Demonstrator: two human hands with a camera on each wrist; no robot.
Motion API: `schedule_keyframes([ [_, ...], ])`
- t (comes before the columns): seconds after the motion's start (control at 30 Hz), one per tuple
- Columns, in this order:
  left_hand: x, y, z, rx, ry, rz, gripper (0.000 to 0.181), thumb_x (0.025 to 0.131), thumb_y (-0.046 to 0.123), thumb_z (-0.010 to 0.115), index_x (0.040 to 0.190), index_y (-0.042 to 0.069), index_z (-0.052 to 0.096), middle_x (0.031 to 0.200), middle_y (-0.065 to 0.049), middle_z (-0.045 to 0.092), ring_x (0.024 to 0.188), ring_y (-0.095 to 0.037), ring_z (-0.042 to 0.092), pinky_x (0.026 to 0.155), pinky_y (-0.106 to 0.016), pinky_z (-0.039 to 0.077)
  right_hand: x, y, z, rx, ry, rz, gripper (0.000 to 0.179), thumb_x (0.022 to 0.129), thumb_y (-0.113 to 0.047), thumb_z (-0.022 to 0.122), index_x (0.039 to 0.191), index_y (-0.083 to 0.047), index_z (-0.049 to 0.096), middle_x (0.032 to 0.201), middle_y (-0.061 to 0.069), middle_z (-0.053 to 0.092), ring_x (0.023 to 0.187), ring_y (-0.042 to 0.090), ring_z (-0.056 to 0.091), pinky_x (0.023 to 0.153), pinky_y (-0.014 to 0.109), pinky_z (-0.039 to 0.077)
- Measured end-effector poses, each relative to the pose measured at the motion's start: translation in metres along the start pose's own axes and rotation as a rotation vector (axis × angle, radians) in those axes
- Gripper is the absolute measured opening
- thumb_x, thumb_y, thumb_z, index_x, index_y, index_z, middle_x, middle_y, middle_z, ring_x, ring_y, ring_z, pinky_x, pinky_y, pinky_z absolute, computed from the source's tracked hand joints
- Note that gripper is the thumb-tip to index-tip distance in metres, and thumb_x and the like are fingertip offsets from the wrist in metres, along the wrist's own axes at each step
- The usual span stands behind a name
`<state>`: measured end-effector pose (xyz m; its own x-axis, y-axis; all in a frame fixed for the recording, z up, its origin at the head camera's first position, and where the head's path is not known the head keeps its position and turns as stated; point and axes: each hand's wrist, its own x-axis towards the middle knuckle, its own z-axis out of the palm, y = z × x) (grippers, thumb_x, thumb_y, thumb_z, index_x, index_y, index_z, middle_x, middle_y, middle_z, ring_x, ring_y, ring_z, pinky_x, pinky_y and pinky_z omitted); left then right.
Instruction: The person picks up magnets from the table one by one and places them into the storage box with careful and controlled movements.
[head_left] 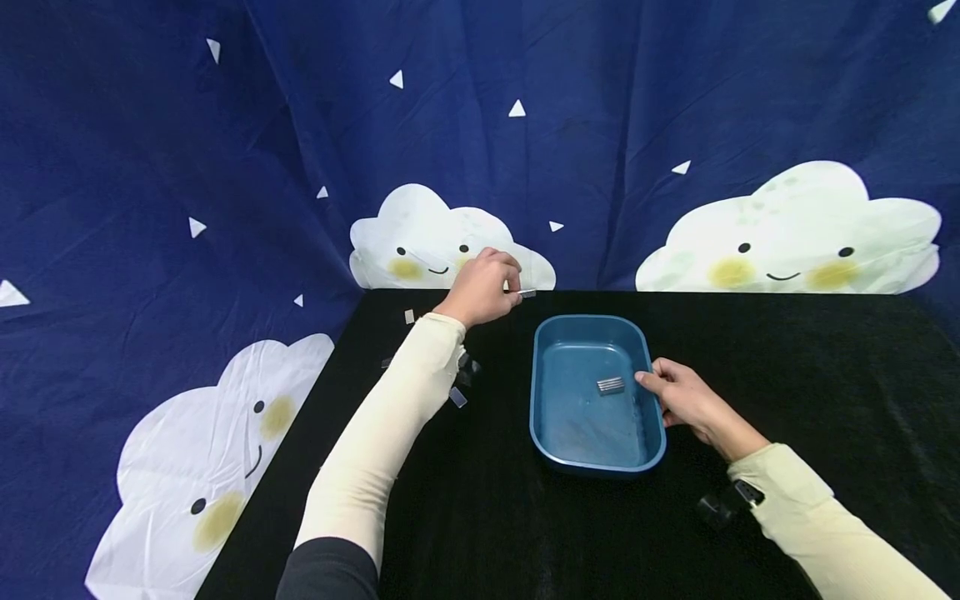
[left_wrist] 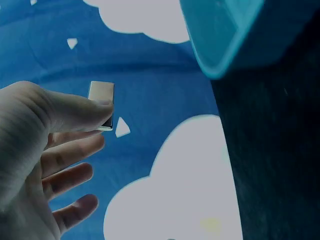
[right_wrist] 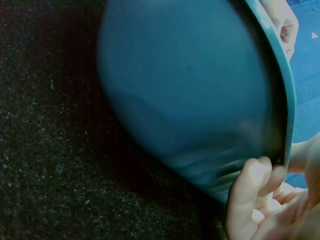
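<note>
As left fingers (head_left: 511, 261) pinch one block (left_wrist: 101, 92), one bin (head_left: 573, 408) (blue)

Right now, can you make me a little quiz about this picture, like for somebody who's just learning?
1. What is the left hand pinching?
A) a spoon
B) a small shiny piece
C) a crayon

2. True or false: there is nothing inside the blue tub.

3. Which hand is gripping the side of the blue tub?

Key:
1. B.
2. False: a little group of silvery pieces lies inside, nearer its right side in the head view.
3. The right hand.
</note>
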<state>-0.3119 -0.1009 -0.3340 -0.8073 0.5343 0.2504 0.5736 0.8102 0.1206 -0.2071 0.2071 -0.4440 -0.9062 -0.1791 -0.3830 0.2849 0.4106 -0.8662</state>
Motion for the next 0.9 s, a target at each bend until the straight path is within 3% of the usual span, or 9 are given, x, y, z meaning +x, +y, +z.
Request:
schedule_keyframes([
  [0.2,0.003,0.024,0.005,-0.030,-0.028,0.085,0.016,0.086,0.019,0.072,0.071,0.012,0.070,0.125,-0.001,0.069,0.126,-0.020,0.054,0.097,-0.033,0.050,-0.001,0.001,-0.001,0.007,-0.008,-0.001,0.023,0.104,-0.037,0.045,0.096,-0.015,0.046,0.083,0.001,0.053,0.070,0.016,0.059,0.061,0.030,0.053],
  [0.4,0.005,0.042,0.022,-0.048,-0.044,0.130,0.018,0.087,0.020,0.072,0.069,0.016,0.071,0.129,0.002,0.068,0.128,-0.018,0.053,0.094,-0.031,0.051,0.001,0.001,-0.002,0.009,-0.013,0.000,0.022,0.104,-0.037,0.044,0.097,-0.016,0.045,0.084,0.001,0.053,0.070,0.016,0.058,0.062,0.029,0.053],
  [0.53,0.005,0.053,0.039,-0.044,-0.091,0.155,0.017,0.088,0.019,0.071,0.072,0.019,0.075,0.129,0.005,0.069,0.131,-0.015,0.054,0.106,-0.028,0.046,0.003,0.002,-0.001,0.008,-0.014,0.000,0.022,0.104,-0.037,0.044,0.098,-0.016,0.045,0.085,0.001,0.052,0.071,0.016,0.058,0.062,0.030,0.053],
  [0.63,0.003,0.059,0.049,-0.030,-0.141,0.161,0.014,0.089,0.021,0.071,0.077,0.020,0.078,0.126,0.008,0.070,0.135,-0.013,0.052,0.111,-0.028,0.041,0.003,0.003,-0.001,0.009,-0.018,-0.001,0.021,0.104,-0.037,0.044,0.098,-0.016,0.045,0.085,0.001,0.053,0.071,0.016,0.058,0.062,0.030,0.053],
  [0.9,-0.001,0.067,0.063,0.012,-0.249,0.146,0.014,0.088,0.024,0.073,0.075,0.023,0.079,0.126,0.012,0.070,0.134,-0.017,0.049,0.106,-0.035,0.044,0.002,0.003,-0.002,0.012,-0.023,-0.006,0.022,0.104,-0.037,0.045,0.097,-0.016,0.045,0.083,0.000,0.053,0.069,0.015,0.059,0.061,0.029,0.053],
])
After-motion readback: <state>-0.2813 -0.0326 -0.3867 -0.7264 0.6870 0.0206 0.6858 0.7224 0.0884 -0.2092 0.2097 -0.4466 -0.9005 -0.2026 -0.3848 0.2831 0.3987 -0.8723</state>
